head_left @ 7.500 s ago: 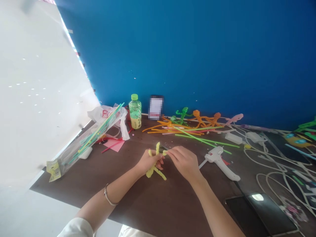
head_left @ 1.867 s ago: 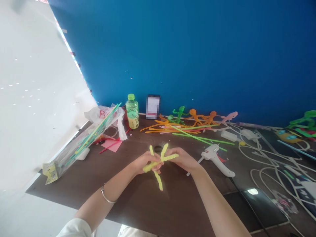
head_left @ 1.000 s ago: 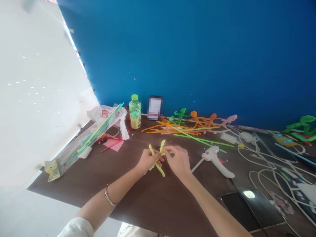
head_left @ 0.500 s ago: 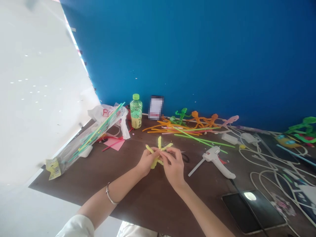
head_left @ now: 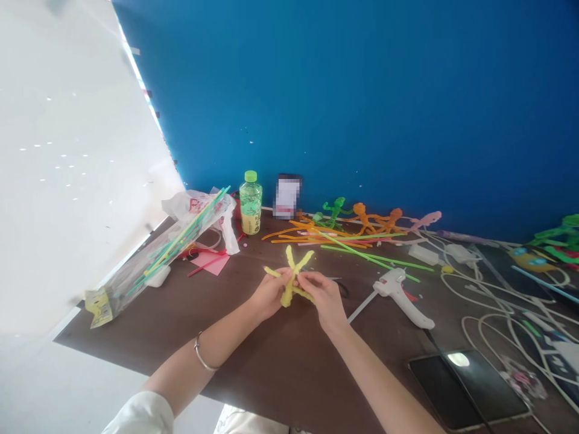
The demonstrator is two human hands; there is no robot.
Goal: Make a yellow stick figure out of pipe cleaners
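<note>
Between my hands, above the dark brown table (head_left: 253, 367), is a yellow pipe-cleaner figure (head_left: 286, 296) with several fuzzy limbs sticking out. My left hand (head_left: 270, 294) grips it from the left, thumb near its middle, while one limb pokes out above the fingers. On the other side, my right hand (head_left: 324, 296) pinches the figure close to its centre, and a lower limb runs toward the palm. The fingertips partly hide where the limbs join. Just behind my right hand lie scissors (head_left: 342, 287), partly covered by it.
A white glue gun (head_left: 400, 295) lies to the right, above a dark tablet (head_left: 468, 386) and tangled white cables (head_left: 479, 325). Green and orange pipe cleaners (head_left: 357, 254) lie behind, near small figures (head_left: 360, 218). A bottle (head_left: 250, 205) and a bag of pipe cleaners (head_left: 167, 253) are left.
The yellow figure has turned slightly in my hands, so its lower limbs show more. My right hand has shifted a little to the right, its fingers still on the figure.
</note>
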